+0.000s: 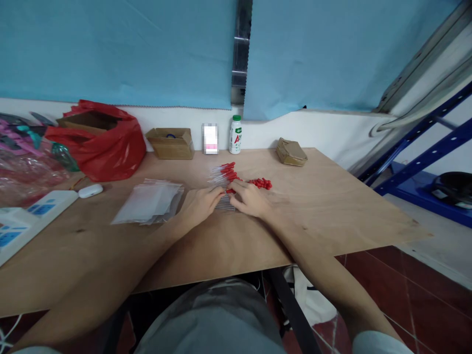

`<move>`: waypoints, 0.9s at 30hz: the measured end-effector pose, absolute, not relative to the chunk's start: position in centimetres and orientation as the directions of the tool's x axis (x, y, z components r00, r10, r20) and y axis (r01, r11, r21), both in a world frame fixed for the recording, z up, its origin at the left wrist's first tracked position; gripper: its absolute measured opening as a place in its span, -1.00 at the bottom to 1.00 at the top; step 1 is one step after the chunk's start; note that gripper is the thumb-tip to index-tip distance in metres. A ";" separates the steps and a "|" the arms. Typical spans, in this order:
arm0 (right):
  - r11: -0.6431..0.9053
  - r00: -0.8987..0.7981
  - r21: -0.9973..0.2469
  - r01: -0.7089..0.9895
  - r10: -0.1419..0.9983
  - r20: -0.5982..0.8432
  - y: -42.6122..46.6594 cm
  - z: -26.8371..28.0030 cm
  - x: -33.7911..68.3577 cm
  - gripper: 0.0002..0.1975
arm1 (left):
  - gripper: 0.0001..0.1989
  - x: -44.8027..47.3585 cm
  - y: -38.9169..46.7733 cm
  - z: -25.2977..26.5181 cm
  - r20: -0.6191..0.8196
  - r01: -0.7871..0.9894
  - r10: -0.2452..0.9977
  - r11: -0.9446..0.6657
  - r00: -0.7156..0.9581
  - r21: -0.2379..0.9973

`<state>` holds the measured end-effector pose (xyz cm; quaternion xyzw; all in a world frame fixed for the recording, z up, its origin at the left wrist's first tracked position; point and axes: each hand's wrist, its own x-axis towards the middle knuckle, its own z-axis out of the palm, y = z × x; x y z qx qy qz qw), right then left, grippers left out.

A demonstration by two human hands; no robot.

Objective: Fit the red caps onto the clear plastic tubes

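Note:
My left hand and my right hand meet at the middle of the table, fingertips almost touching. The left fingers are pinched on what looks like a thin rod, mostly hidden by them. A small red cap shows at the pinched fingertips of the right hand. Under and between the hands lie several bare thin rods, side by side. Just beyond them is a pile of thin rods with red ends. Right of my right hand sits a heap of loose red caps.
Clear zip bags lie left of my left hand. Along the wall stand a red plastic bag, an open cardboard box, a lit screen, a white bottle and a brown package. A power strip is at far left.

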<state>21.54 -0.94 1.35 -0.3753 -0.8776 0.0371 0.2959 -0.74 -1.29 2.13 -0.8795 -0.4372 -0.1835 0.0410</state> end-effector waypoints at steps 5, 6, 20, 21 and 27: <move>0.708 -0.571 -0.222 0.670 0.683 0.455 -1.5 1.9 21.2 -0.84 | -0.63 -0.3 -1.3 1.8 0.294 0.785 0.785 -0.601 0.545 0.150; 0.707 -0.579 -0.203 0.677 0.682 0.447 -1.6 2.0 21.2 -0.84 | -0.62 -0.2 -1.3 1.8 0.284 0.781 0.785 -0.605 0.551 0.157; 0.719 -0.613 -0.062 0.692 0.631 0.475 -1.8 1.6 20.3 -0.86 | -0.61 -1.4 -0.7 1.4 0.327 0.694 0.701 -0.702 0.634 0.161; 0.723 -0.612 -0.062 0.688 0.625 0.485 -1.8 1.6 20.3 -0.87 | -0.61 -1.6 -0.6 1.4 0.330 0.688 0.696 -0.707 0.638 0.161; 0.765 -0.593 -0.175 0.620 0.603 0.534 -1.5 1.4 21.2 -0.82 | -0.64 -2.2 -0.6 2.1 0.389 0.681 0.694 -0.705 0.606 0.197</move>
